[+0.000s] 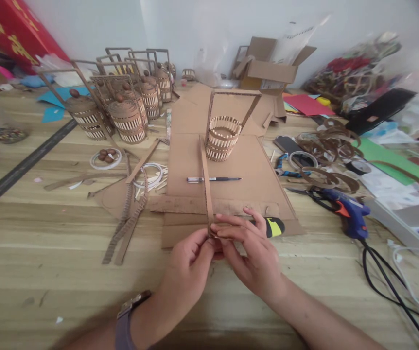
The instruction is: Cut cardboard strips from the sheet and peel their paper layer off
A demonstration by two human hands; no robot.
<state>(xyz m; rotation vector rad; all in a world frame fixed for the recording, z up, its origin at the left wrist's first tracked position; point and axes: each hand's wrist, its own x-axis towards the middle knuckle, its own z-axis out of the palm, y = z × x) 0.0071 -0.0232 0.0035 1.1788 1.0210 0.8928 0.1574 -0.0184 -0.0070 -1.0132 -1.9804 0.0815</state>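
- In my head view, the left hand (191, 262) and right hand (255, 255) are clamped together on the near end of a cardboard strip (205, 189).
- Their fingers hide that end; I can't make out the reddish piece (218, 254) just below the pinch.
- Ahead of the grip, the strip crosses a pen (227, 179), covering part of it; whether its far end touches the basket (223, 141) beyond, I can't tell.
- Right of the grip, a yellow-and-black handle (275, 227) is partly hidden; farther right lies a glue gun (353, 214), its cable (368, 272) cut off.
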